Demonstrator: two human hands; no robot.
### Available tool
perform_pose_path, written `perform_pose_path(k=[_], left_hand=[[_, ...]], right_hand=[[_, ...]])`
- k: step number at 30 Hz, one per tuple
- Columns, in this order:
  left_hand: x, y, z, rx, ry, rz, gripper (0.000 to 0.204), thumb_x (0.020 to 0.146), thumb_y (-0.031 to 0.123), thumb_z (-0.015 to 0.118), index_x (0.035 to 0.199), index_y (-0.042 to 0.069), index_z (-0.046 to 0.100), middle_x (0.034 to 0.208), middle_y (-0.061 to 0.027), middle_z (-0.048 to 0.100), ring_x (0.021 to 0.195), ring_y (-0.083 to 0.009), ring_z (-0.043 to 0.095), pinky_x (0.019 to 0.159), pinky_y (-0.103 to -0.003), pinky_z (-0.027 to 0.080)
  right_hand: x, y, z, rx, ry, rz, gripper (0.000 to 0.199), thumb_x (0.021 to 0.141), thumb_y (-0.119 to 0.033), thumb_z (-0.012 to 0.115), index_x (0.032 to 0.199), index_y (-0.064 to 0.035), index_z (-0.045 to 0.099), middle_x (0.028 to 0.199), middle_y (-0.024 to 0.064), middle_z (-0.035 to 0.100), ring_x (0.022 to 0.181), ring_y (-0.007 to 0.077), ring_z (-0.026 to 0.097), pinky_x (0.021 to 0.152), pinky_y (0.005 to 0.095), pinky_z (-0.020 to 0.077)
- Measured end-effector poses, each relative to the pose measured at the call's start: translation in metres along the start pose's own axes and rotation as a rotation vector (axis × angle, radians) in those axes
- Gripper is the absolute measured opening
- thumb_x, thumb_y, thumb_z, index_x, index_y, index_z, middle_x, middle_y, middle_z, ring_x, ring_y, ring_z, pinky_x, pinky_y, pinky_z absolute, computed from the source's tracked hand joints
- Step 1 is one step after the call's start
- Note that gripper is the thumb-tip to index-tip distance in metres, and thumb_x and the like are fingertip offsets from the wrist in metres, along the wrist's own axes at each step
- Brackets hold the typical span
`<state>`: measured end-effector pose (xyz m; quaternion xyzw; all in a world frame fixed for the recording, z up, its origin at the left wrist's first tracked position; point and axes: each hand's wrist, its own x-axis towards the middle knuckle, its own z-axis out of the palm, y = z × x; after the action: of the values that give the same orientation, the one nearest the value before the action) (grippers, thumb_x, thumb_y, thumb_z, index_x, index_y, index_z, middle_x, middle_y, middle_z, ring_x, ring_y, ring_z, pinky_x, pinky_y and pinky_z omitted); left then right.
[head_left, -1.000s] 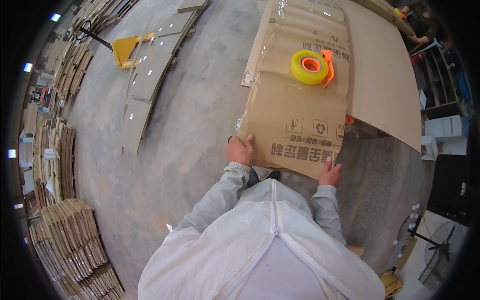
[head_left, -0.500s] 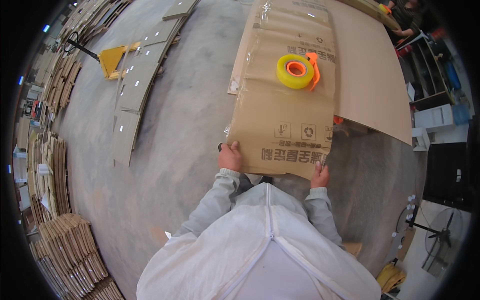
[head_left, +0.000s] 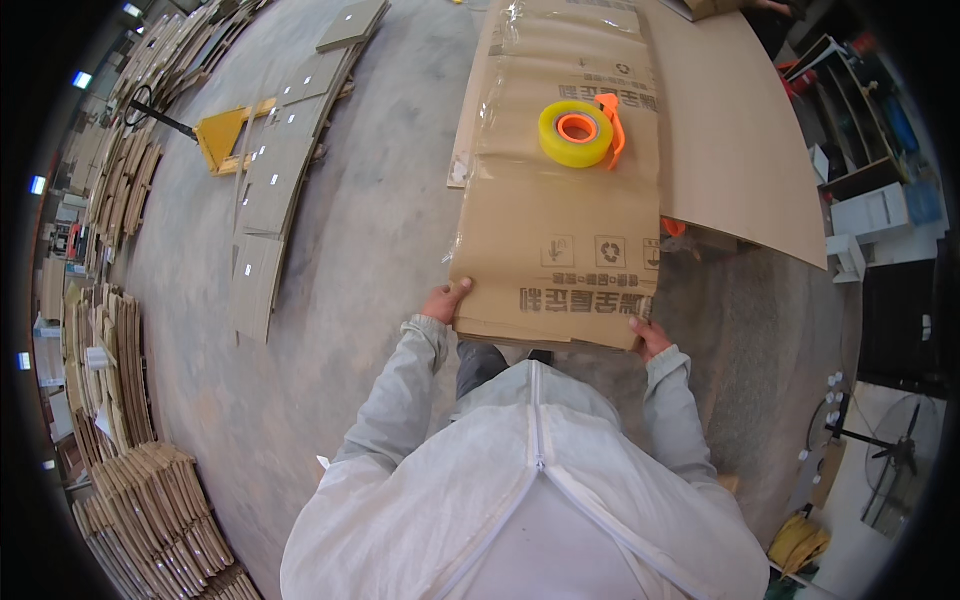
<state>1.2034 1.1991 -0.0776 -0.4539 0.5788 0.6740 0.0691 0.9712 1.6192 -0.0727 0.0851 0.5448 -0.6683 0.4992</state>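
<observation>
A long flat brown cardboard package point(head_left: 555, 212) with dark print lies lengthwise before me, its near end jutting toward my body. At the near left corner my left hand point(head_left: 445, 301) grips the edge, thumb on top and fingers underneath. My right hand point(head_left: 651, 338) holds the near right corner the same way, its fingers partly hidden. On top of the package, farther off, rests a roll of yellow tape point(head_left: 578, 152) with an orange core and an orange dispenser clip point(head_left: 613, 130). Neither hand touches the tape.
A wide pale board surface point(head_left: 735, 150) spreads beneath and right of the package. Grey panels point(head_left: 290, 150) lie in a row to the left, beside a yellow pallet jack point(head_left: 218, 138). Folded cardboard stacks point(head_left: 150, 490) line the far left. A fan point(head_left: 895, 452) stands at right.
My right hand has shifted slightly right, and the package's near edge, slanted before, now lies straighter. My left hand has moved a little left and up. The other person has mostly left the view.
</observation>
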Motion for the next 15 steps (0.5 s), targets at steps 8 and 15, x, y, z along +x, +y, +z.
perform_pose_path(k=[8,15], left_hand=[[-0.028,0.024,0.006,-0.209,-0.047,-0.076,0.053,0.092,0.040,0.071,0.115,-0.008,0.064,0.102,-0.0149,0.072,0.087,-0.0248,0.073,0.076,-0.039,0.060],[-0.022,0.049,0.001,-0.167,-0.067,-0.232,0.043,0.094,0.028,0.069,0.119,-0.006,0.062,0.108,-0.0142,0.072,0.091,-0.0245,0.073,0.076,-0.039,0.061]], right_hand=[[0.023,0.012,-0.003,0.080,0.159,-0.079,0.060,0.089,-0.019,0.077,0.138,0.0013,0.048,0.128,0.0132,0.062,0.117,0.0241,0.061,0.101,0.0379,0.0505],[0.019,-0.003,-0.003,0.056,0.148,-0.004,0.060,0.087,-0.016,0.079,0.136,0.0012,0.049,0.130,0.0140,0.061,0.119,0.0250,0.061,0.101,0.0398,0.0515]])
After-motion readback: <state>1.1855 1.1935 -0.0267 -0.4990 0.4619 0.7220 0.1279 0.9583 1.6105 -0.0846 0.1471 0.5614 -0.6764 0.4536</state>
